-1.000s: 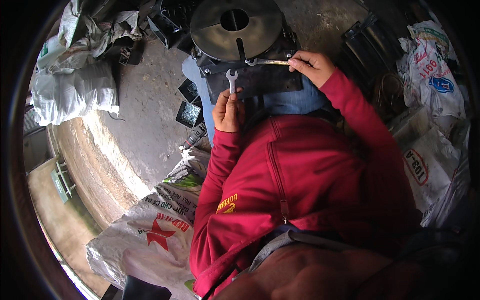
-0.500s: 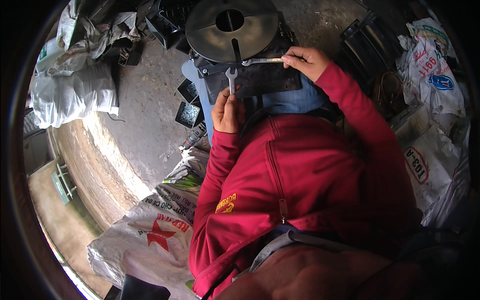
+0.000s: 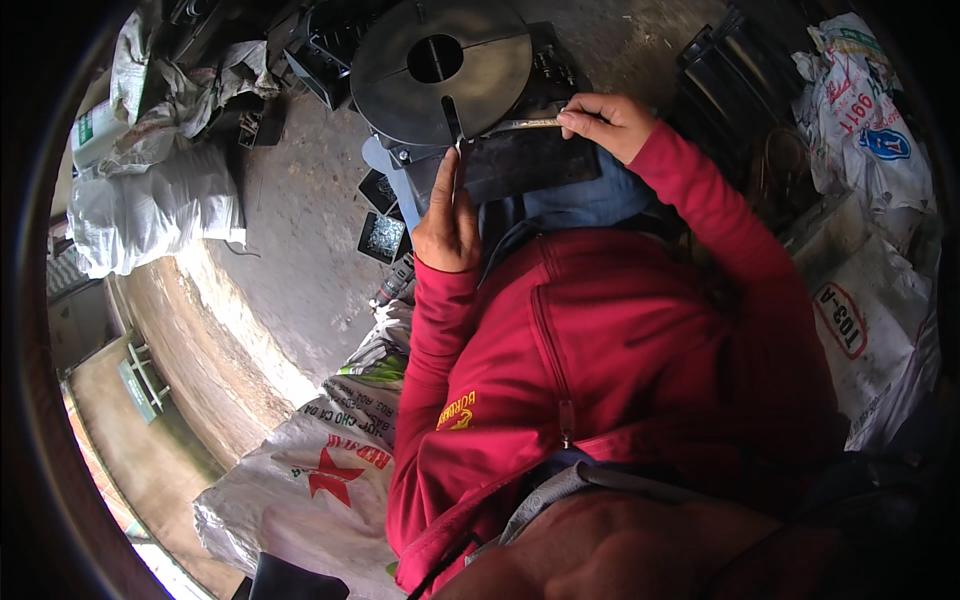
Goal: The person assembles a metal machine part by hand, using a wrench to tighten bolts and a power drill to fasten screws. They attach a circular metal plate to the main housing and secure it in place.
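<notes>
A round black metal disc (image 3: 490,68) with a central hole and a slot sits over a dark plate (image 3: 535,163) in front of me. My right hand (image 3: 608,125) pinches the end of a wrench (image 3: 530,124), which reaches left to the disc's near rim. My left hand (image 3: 447,225) is closed, its index finger stretched up toward the slot. It holds a second wrench (image 3: 461,165), now mostly hidden and seen nearly edge-on, its head at the rim just below the slot. What the wrench heads grip is too small to make out.
Two small black bins, one a bin of metal hardware (image 3: 383,237), stand left of my knee beside a power tool (image 3: 393,282). White sacks (image 3: 160,205) lie at the left, another printed sack (image 3: 300,490) at the lower left. Black curved parts (image 3: 735,75) and more sacks are at the right.
My left hand has moved up to the disc's rim, and its wrench has turned from flat to nearly edge-on. The disc appears slightly further left and up; my right hand stays about in place.
</notes>
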A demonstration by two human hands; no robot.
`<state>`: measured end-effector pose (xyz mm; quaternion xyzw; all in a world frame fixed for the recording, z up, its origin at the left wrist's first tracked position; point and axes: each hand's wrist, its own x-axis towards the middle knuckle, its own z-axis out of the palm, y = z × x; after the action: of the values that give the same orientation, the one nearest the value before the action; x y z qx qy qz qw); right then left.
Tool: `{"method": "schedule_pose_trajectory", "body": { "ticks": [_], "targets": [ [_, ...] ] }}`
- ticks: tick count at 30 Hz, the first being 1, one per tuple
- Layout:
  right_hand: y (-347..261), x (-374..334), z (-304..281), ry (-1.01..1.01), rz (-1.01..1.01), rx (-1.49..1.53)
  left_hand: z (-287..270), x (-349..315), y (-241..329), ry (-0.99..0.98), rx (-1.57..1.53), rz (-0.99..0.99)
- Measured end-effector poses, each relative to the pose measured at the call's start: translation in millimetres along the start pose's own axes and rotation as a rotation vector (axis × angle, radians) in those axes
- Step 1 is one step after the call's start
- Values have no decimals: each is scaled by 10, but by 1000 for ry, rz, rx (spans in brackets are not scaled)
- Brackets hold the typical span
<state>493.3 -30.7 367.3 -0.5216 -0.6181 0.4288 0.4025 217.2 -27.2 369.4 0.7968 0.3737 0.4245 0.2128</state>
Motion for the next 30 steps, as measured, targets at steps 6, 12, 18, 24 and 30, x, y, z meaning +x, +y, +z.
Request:
{"method": "schedule_pose_trajectory", "body": {
  "ticks": [6, 12, 18, 24, 30],
  "targets": [
    [0, -5, -16, -14, 46, -62, -11, -4, 98, -72, -68, -194],
    [74, 0, 1, -22, 29, 12, -22, -3, 97, -101, -65, -239],
    [38, -21, -27, -29, 39, -4, 14, 24, 126, -52, -3, -173],
    [-99, -39, -31, -38, 171, -5, -19, 88, 151, -11, 178, 12],
    [-77, -38, 12, 12, 110, 36, -74, 152, 197, 10, 125, 62]
  ]
}}
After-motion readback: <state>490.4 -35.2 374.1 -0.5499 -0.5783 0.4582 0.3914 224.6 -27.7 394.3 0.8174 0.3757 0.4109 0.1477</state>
